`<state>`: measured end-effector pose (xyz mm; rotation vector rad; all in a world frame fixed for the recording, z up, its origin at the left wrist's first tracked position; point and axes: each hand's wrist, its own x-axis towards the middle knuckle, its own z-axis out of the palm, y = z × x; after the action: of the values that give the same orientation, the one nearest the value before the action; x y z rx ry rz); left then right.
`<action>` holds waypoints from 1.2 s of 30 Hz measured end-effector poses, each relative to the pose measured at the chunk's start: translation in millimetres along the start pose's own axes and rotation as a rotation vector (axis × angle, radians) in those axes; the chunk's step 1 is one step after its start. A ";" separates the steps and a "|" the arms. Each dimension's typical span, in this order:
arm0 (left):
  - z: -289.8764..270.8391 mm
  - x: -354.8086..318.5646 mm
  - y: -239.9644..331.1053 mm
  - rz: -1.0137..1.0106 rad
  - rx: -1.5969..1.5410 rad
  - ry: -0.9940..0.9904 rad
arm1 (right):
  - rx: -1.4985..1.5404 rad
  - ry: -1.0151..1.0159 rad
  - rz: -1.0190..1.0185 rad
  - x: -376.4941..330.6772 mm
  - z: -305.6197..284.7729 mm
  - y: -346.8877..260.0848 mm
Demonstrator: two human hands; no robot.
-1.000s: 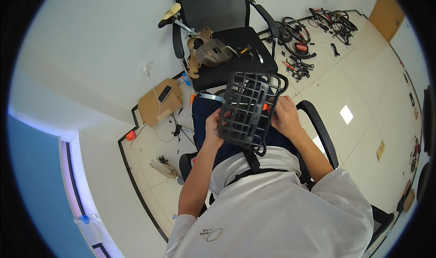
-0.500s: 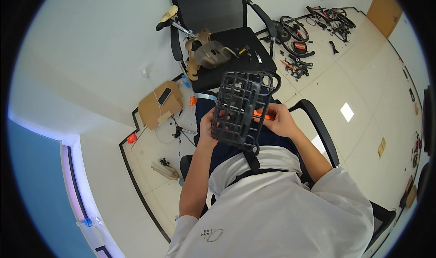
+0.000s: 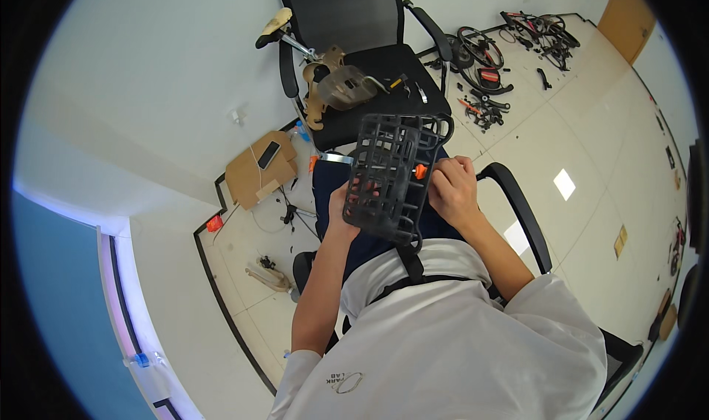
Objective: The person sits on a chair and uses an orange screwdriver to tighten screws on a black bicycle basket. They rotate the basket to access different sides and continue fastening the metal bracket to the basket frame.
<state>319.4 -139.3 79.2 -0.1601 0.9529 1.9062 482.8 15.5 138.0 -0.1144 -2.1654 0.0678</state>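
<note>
Behind black basket [image 3: 399, 176], cluttered chair [image 3: 340, 21]

Shows small dark lettering [image 3: 336, 379] beside a thin oval emblem [image 3: 359, 381], printed on the white shirt [image 3: 473, 331] in the lower middle of the frame.

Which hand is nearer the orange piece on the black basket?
Right. The right hand is just right of the orange piece; the left hand is farther off, holding the left side of the black basket.
</note>
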 end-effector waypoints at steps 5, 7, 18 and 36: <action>-1.9 1.0 -0.4 -0.018 0.150 0.021 | 0.035 -0.032 0.164 -6.5 12.6 4.6; 5.2 -3.7 -1.5 -0.025 0.194 0.068 | 0.103 -0.185 0.390 -15.1 18.0 4.8; -2.7 2.1 -4.5 0.002 0.181 0.009 | 0.257 -0.595 0.340 -23.7 7.4 14.9; 7.7 -2.4 -3.9 -0.011 0.289 0.034 | 0.321 -0.429 0.410 -11.5 3.0 -5.0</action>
<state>325.9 -134.9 83.5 -0.0271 1.2351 1.7382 486.5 9.2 127.3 -0.3849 -2.4891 0.7294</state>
